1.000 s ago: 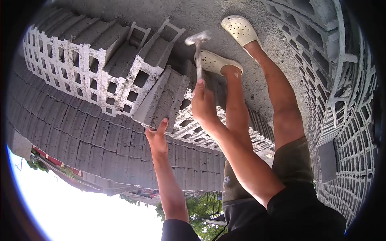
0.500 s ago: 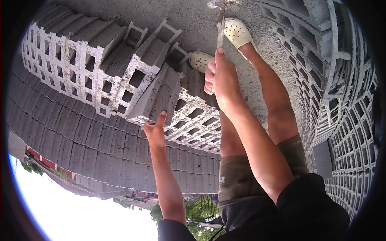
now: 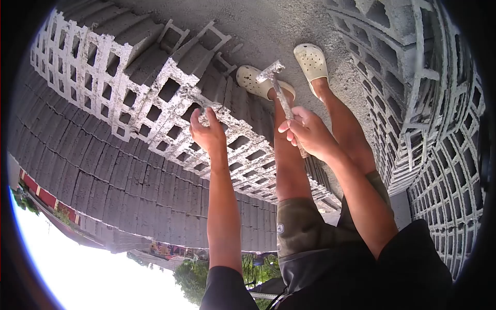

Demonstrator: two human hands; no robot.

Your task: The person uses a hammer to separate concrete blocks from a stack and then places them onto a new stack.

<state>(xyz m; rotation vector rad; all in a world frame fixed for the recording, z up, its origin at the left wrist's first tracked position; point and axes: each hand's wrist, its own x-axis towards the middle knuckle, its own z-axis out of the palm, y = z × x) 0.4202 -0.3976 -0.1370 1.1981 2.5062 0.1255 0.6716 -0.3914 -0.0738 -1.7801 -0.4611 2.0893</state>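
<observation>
My left hand [image 3: 208,135] is open, thumb and fingers apart, right at the rough white face of a stack of hollow concrete blocks [image 3: 240,142]. Nothing is between its fingers. My right hand [image 3: 310,135] is wrapped round the handle of a small hammer [image 3: 281,95], whose T-shaped head and handle look crusted with cement. The hammer points away from me, its head overlapping one of my shoes in this view. Just beyond my left hand, the grey side of a block [image 3: 209,85] shows in the row.
Another tall stack of hollow blocks [image 3: 385,67] rises on my right. Cream clogs [image 3: 311,59] are on my feet on gritty ground [image 3: 279,28] between the stacks. A long grey row of stacked blocks [image 3: 103,170] runs behind the left stack.
My left hand has let go of the tilted block, which no longer stands up from the stack. My right hand has drawn back toward me with the hammer, whose head has come into fuller view.
</observation>
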